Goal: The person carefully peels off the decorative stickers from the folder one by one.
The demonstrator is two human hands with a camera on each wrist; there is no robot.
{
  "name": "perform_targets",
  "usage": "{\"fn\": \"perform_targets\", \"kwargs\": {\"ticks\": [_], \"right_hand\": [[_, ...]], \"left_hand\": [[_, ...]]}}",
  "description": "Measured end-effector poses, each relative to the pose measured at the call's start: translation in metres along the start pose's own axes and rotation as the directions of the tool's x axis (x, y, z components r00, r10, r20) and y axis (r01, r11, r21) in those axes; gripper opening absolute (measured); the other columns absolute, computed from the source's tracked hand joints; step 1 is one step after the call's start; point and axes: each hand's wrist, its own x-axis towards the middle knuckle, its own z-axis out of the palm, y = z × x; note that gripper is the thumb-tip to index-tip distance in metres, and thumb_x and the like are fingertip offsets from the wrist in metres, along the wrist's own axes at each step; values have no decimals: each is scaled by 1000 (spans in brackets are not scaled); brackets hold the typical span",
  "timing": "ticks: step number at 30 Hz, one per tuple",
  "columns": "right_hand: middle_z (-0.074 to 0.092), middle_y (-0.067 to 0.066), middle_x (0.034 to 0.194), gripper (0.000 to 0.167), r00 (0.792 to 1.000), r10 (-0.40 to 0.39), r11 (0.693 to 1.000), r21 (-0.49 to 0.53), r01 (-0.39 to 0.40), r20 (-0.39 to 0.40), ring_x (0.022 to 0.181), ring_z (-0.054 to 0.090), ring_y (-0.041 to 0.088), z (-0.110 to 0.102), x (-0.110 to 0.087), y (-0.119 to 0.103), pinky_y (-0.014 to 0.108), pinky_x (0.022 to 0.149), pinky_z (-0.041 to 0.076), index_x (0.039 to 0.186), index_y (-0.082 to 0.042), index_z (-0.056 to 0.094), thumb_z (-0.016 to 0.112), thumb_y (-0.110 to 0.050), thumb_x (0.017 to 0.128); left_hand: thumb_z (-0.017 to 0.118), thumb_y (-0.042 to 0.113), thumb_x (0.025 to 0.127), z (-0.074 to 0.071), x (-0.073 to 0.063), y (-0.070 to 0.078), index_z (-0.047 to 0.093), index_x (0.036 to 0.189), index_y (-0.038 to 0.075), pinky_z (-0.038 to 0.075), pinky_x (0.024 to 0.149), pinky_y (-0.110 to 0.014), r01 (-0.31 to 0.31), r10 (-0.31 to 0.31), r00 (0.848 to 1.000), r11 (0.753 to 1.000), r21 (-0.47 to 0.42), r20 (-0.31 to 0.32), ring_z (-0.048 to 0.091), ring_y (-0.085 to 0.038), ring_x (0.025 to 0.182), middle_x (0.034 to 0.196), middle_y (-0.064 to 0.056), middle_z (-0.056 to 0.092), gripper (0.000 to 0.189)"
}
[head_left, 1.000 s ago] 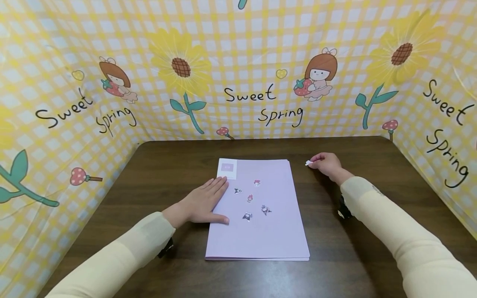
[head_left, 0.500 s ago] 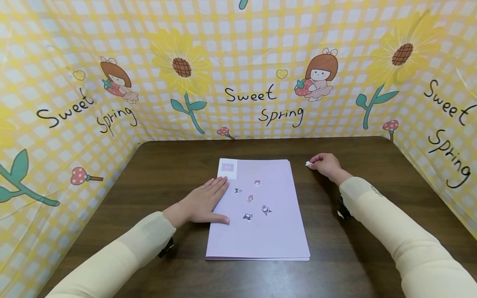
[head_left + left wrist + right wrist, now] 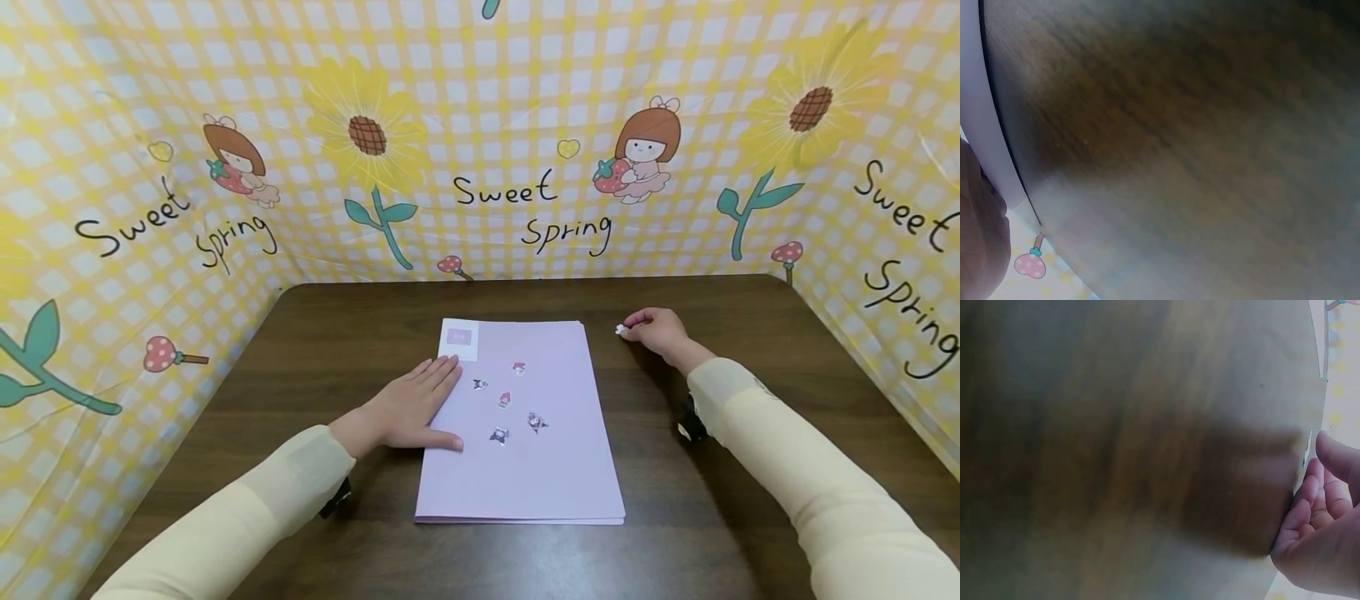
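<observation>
Left hand [image 3: 405,407]: flat on lilac folder [image 3: 528,482], left edge
Right hand [image 3: 660,331]: pinching white piece [image 3: 620,330], right of folder
Five stickers [image 3: 506,400]: on folder

Left hand [image 3: 408,407] touches a flat lilac folder [image 3: 525,487] bearing five stickers [image 3: 506,400]; right hand [image 3: 658,330] pinches a white piece [image 3: 620,330].

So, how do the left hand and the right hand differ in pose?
The left hand lies flat, while the right hand is curled. The left rests on the left edge of the folder; the right, beyond the folder's right edge, pinches a small white piece. Both come out of cream sleeves.
</observation>
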Motion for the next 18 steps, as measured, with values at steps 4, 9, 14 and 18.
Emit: {"fn": "perform_targets", "kwargs": {"ticks": [4,9,14,18], "right_hand": [[57,19,112,29,1000,9,1000,24,-9,19,94,49,27,-1,-4,-2,35,80,41,113,6,60,65,-15,94],[57,19,114,29,1000,16,999,45,-17,15,95,49,28,-2,-7,-2,35,81,41,115,5,59,64,-15,95],[56,20,118,33,1000,9,998,67,-11,24,101,49,29,0,-10,-5,39,87,40,118,5,59,66,-17,94],[56,20,119,36,999,-7,995,104,3,38,102,49,29,2,-14,-9,39,91,39,120,5,58,67,-18,93]], "left_hand": [[27,89,77,-1,0,1,12,155,4,5,117,-40,3,-3,1000,1000,2,9,3,-26,147,161,-13,6,117],[29,88,77,-3,0,3,12,155,3,4,117,-40,1,0,1000,1000,-15,18,3,-27,147,161,-14,6,116],[27,89,77,-2,0,2,11,155,4,4,116,-40,6,-6,1000,1000,-1,21,3,-26,147,161,-13,5,117],[27,89,77,-2,1,2,12,155,4,4,116,-39,6,-6,1000,1000,-1,17,3,-26,147,161,-13,6,117]]}}
